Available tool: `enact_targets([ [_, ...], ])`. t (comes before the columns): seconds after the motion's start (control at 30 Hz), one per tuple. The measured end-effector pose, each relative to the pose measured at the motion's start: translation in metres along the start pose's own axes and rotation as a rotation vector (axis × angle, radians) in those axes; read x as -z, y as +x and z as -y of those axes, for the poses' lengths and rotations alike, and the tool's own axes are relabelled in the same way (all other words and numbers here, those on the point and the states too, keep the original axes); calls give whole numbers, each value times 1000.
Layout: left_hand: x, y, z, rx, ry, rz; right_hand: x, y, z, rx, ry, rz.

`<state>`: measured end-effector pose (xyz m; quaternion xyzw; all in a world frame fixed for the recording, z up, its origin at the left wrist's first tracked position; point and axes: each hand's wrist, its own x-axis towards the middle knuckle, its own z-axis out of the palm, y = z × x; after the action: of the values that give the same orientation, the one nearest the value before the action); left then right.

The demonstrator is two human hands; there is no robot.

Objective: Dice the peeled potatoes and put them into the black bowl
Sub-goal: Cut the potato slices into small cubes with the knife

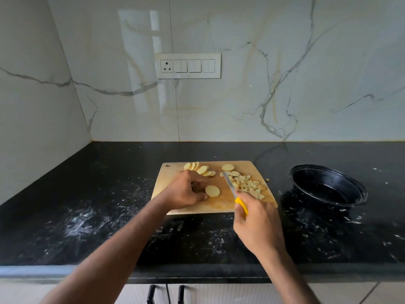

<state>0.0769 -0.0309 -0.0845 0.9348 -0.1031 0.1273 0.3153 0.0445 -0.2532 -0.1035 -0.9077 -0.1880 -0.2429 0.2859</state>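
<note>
A: Where are the potatoes sitting right now?

B: All on the wooden cutting board (pixel 192 205) on the black bench (pixel 87 216). A fanned row of slices (pixel 202 170) is lying along the far edge, a couple more rounds (pixel 228 167) are sitting near the knife tip, and a heap of diced pieces (pixel 246 185) is piling up on the right side. The black bowl (pixel 328 185) is standing well apart to the right, and as far as the dark inside lets me judge, no potato is lying in it.

A: And the hands?

B: The left hand (pixel 186 191) is curling its fingertips onto a single slice (pixel 212 191), holding it flat. The right hand (pixel 258 224) is gripping the yellow handle of the knife (pixel 232 189), whose blade is lying against the left edge of the dice.

A: How are those slices going to behave?

B: I'm judging them firm but wet with starch, so they're likely sliding under the blade. Light too, and brittle enough to snap if bent. Pinning each round from above with tucked fingertips looks wise. The dice are too small and slick to pinch singly; scooping them with the blade and a cupped palm seems better.
</note>
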Motion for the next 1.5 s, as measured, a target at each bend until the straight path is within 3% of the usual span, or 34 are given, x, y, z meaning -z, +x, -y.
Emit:
enact_targets([
  [0.27, 19, 44, -20, -157, 345, 503, -3, 1, -2, -16, -17, -4],
  [0.5, 19, 57, -23, -171, 425, 563, -2, 0, -1, -37, -21, 62],
  [0.7, 21, 52, -21, -96, 414, 469, -3, 0, -2, -5, -21, 77],
  [0.93, -16, 25, -21, 119, 252, 45, -5, 0, -1, 17, -30, 88],
  [1.03, -21, 10, -19, 127, 133, -72, -4, -1, 0, 27, -45, 98],
  [1.23, -15, -7, -8, 78, 75, -112, -4, -4, 4, 75, -100, 139],
  [1.5, -28, -2, -1, 204, 81, -187, -8, -4, 9, 159, -169, 189],
])
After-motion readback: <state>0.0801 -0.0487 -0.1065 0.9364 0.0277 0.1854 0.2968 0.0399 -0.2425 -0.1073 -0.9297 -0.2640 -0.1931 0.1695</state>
